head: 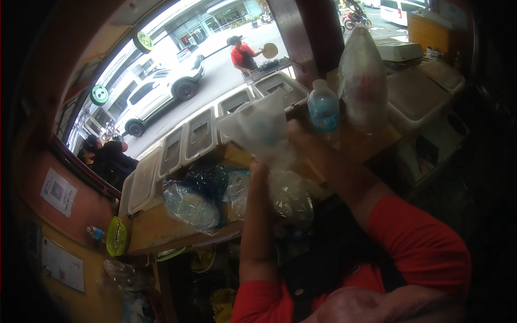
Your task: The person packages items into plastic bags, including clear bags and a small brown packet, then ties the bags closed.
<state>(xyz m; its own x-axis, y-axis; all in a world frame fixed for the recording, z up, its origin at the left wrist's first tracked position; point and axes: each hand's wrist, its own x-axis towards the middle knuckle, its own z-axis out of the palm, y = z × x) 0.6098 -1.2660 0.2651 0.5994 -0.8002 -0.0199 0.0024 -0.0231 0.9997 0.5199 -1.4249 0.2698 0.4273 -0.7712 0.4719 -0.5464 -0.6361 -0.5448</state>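
Observation:
Both my hands are raised over the counter at a translucent plastic bag, which flares open at its top and has something pale blue inside. My left hand grips the bag from below, largely covered by the plastic. At the bag's right side is my right hand; blur hides how its fingers sit. Just right of it a water bottle with a blue label stands upright. A tall bagged stack rises beside the bottle. Below my hands lie clear plastic packs and a crumpled clear bag.
Lidded plastic bins line the counter's street side, with more lidded containers at right. A green basket stands at the counter's left end. Outside, a person in red holds a round fan; two people sit at left.

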